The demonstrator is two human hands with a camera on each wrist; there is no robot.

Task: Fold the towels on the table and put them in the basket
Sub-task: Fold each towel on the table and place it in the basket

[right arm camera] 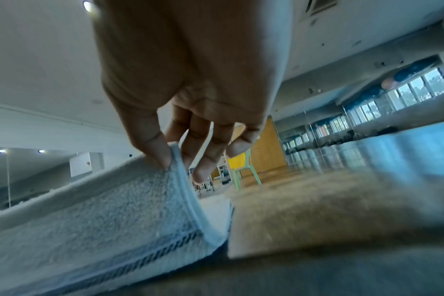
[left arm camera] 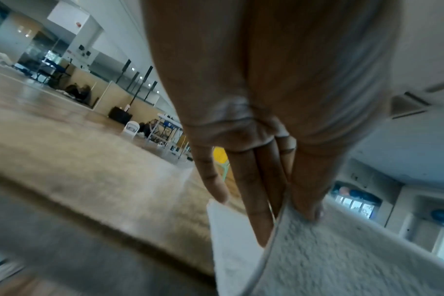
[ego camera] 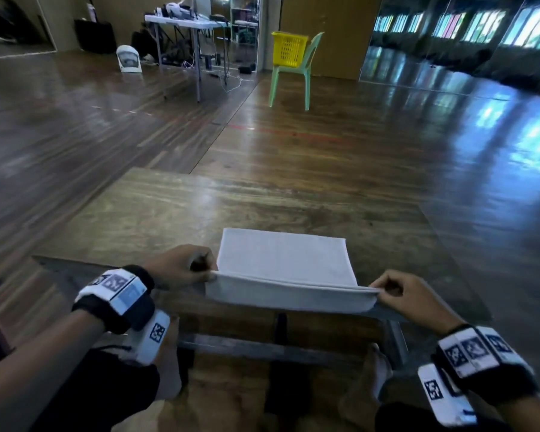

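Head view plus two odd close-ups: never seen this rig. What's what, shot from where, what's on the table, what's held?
There is no robot here: a person works with bare hands and wears three cameras. The wide picture comes from a head camera looking down at a wooden table. The bands with black-and-white markers on the wrists carry the other two cameras, each looking along its hand.

One white towel lies on the table. The left hand pinches its near left corner and the right hand its near right corner, lifting the near edge. The close-ups show those same pinches: left hand, right hand.

Across the room, a yellow basket sits on a green chair.
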